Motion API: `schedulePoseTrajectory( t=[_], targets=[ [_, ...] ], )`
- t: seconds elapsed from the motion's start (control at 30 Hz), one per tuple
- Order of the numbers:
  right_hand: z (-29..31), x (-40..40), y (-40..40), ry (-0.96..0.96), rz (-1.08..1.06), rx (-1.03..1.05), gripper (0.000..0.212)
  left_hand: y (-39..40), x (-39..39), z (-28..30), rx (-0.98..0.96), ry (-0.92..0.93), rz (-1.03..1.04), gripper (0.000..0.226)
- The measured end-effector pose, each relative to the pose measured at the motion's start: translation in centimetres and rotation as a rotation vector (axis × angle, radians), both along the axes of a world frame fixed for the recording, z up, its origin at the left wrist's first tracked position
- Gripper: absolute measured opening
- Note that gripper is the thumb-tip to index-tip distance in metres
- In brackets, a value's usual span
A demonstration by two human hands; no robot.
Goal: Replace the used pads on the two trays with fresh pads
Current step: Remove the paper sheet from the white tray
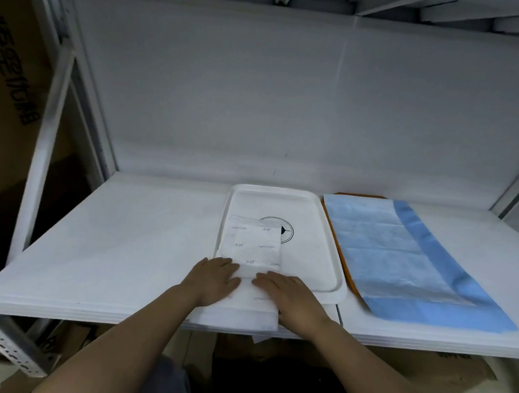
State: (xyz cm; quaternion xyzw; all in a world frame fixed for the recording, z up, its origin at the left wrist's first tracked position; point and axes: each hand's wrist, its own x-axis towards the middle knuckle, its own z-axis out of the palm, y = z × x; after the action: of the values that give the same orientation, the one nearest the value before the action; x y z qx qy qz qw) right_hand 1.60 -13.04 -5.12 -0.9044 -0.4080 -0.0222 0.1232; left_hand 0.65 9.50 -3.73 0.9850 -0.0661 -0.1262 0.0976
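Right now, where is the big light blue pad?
Head view: the light blue pad lies spread on the right, over the orange tray, beside the white plastic tray.

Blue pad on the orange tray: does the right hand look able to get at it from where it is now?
Probably yes. The right hand lies flat on the folded white pad, and the blue pad lies just to its right with only the white tray rim between them, nothing standing in the way.

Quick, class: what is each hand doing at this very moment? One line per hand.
Left hand: open, fingers flat, pressing on the folded white pad.
Right hand: open, fingers flat, also pressing on the white pad.
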Motion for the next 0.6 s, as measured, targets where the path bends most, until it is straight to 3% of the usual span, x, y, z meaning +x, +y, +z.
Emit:
schedulePoseTrajectory(
  t=[0.1, 0.27, 0.43, 0.6],
  targets=[
    [0.2, 0.0, 0.6, 0.057, -0.072, 0.143, 0.064, -0.1, -0.5, 0.4, -0.035, 0.008, 0.01, 0.053],
    [1.2, 0.8, -0.7, 0.12, -0.204, 0.244, 0.025, -1.0, -1.0, 1.4, -0.234, 0.014, 0.043, 0.043],
    [2.0, 0.5, -2.9, 0.127, -0.325, 0.249, 0.026, -1.5, -1.1, 1.2, -0.366, 0.002, 0.072, 0.036],
    [2.3, 0.3, -4.4, 0.137, -0.433, 0.261, 0.029, -1.2, -1.3, 1.1, -0.317, -0.001, 0.012, 0.054]
  ],
)
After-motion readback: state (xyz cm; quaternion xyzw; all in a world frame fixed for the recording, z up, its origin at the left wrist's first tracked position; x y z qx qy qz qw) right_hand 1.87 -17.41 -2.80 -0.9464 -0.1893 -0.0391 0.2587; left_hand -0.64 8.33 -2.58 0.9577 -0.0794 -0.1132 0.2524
